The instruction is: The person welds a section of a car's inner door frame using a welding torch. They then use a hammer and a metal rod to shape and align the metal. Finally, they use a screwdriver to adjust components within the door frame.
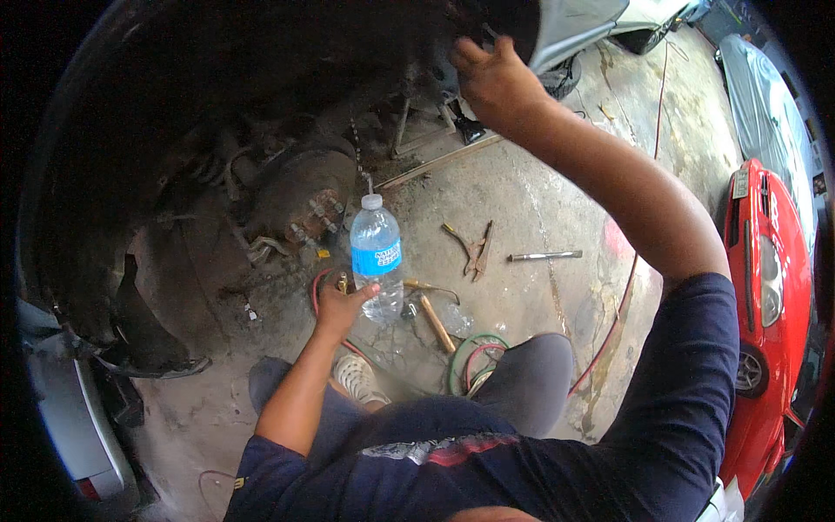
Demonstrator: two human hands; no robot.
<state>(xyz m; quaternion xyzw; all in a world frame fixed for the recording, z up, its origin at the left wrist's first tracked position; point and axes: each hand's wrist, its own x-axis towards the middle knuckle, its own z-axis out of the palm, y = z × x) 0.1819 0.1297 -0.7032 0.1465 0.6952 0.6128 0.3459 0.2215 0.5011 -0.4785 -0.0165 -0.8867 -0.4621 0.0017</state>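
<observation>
My left hand [342, 306] is closed round the lower part of a clear plastic water bottle [376, 235] with a blue label and white cap. The bottle stands upright, and a thin broken stream of water [356, 143] rises from its cap toward the dark hollow of a car's wheel arch [217, 78]. Reaching far up, my right hand [500, 85] has its fingers curled at the dark edge of the bodywork; what they grip is too dark to make out. Left of the bottle sits a rusty, dirty round car part [304, 187] with bolts.
Clamp pliers [477, 252], a metal rod [545, 256], a wooden-handled hammer [437, 322] and a brass torch [430, 288] lie on the stained concrete. Green hose [454, 361] is coiled between my knees; a red hose [628, 296] crosses rightward. A red car [765, 261] stands at right.
</observation>
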